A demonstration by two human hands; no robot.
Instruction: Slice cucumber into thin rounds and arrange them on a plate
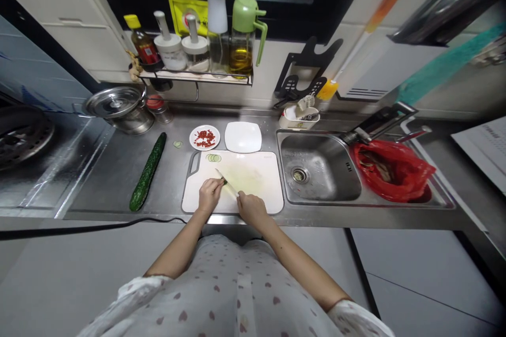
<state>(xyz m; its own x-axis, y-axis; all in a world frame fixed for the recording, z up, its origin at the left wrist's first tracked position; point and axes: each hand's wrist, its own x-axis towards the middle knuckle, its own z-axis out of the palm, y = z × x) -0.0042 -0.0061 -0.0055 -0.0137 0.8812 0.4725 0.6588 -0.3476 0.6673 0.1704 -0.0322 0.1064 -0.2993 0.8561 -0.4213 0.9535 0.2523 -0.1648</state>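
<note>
My right hand [251, 207] is closed round the handle of a small knife [226, 181], whose blade points up and left over the white cutting board [269, 179]. At the knife's left side my left hand [211, 192] pinches a small, dark green piece [225, 181], probably cucumber, mostly hidden by the fingers. Several thin cucumber slices [214, 158] lie overlapped near the board's top left. Behind the board are a round plate with chopped red pieces [204, 138] and a bare white square plate [243, 137]. A whole cucumber [148, 171] rests on the counter to the left.
To the right is a steel sink [320, 168], with a red plastic bag [391, 171] beyond it. A lidded pot [118, 108] stands at the back left. Bottles and jars fill a rack [197, 78] above the counter. A utensil holder [299, 117] sits behind the sink.
</note>
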